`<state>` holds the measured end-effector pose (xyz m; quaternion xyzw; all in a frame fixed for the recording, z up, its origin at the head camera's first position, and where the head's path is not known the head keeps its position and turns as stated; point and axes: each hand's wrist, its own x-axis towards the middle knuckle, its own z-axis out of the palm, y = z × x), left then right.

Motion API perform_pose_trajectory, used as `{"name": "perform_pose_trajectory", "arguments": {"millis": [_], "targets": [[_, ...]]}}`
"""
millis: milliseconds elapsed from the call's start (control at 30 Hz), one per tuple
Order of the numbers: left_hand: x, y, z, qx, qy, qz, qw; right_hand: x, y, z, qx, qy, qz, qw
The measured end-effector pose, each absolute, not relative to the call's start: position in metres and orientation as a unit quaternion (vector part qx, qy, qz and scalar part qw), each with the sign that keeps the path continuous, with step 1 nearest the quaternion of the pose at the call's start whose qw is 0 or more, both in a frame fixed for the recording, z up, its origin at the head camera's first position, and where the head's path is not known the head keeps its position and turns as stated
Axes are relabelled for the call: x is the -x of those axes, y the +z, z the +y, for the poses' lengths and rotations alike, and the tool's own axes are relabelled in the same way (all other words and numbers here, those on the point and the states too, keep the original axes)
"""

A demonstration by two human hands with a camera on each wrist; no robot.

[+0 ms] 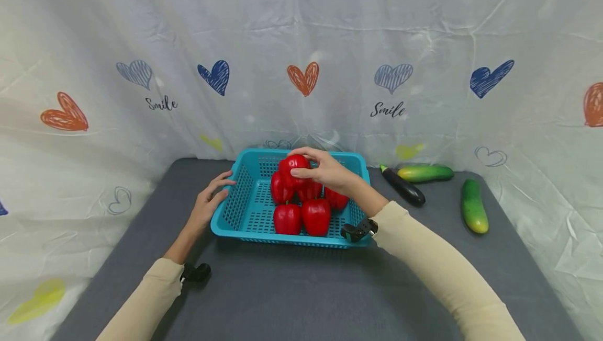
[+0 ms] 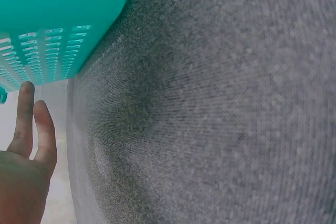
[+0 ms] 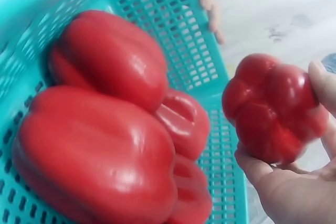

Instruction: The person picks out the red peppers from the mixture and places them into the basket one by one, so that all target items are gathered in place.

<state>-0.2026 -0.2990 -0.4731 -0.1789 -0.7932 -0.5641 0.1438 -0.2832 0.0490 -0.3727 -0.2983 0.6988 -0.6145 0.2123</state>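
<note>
A blue plastic basket (image 1: 254,194) with slotted walls holds several red bell peppers (image 1: 316,217). My right hand (image 1: 325,167) grips one red bell pepper (image 3: 275,108) between thumb and fingers, above the others in the basket. In the right wrist view, that pepper's lobed end faces the camera. At the basket's left side is my left hand (image 1: 209,200), its fingers extended to the rim. The left wrist view shows two fingers (image 2: 44,132) loosely straight beside the slotted wall.
Right of the basket lie a dark eggplant (image 1: 403,186) and two green-yellow cucumbers (image 1: 425,173), one (image 1: 474,206) nearer the table's right edge. Grey cloth covers the table (image 1: 292,288). Behind hangs a white curtain (image 1: 348,32) printed with hearts.
</note>
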Motion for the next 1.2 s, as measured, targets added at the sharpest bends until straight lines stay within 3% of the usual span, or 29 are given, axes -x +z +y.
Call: {"name": "perform_pose_trajectory", "arguments": {"millis": [600, 867, 1200], "targets": [[0.201, -0.470, -0.298, 0.174, -0.569, -0.792, 0.140, 0.283, -0.376, 0.009, 0.302, -0.606, 0.683, 0.273], [0.201, -0.471, -0.299, 0.174, -0.567, -0.793, 0.140, 0.285, -0.379, -0.005, 0.320, -0.579, 0.705, 0.255], [0.202, -0.471, -0.300, 0.175, -0.567, -0.792, 0.142, 0.278, -0.379, -0.017, 0.317, -0.563, 0.712, 0.273]]}}
